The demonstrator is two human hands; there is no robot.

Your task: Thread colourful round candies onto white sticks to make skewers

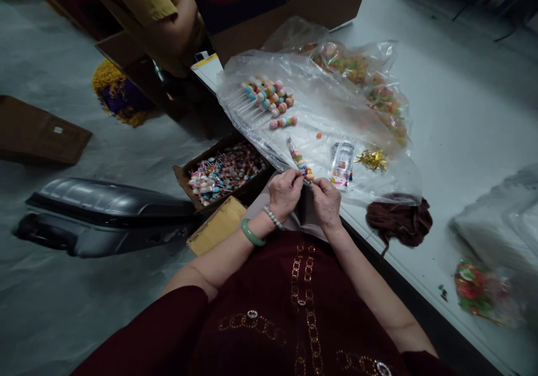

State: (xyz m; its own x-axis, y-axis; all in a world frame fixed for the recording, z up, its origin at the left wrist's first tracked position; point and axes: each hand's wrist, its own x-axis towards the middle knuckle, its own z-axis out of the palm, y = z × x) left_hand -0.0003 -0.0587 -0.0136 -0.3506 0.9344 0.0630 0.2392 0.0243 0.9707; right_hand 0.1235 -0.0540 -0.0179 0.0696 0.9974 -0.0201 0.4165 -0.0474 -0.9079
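White table (454,112): wrapped multicoloured candy skewer (299,160) pinched by both hands' fingers (296,181).

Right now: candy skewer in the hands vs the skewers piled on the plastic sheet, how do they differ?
The held skewer sits inside a clear sleeve; the piled skewers look bare. The held skewer is pinched at its lower end by left hand and right hand, tilted up off the table; the piled skewers lie flat on the plastic sheet. One versus a heap. Both carry pastel candy balls.
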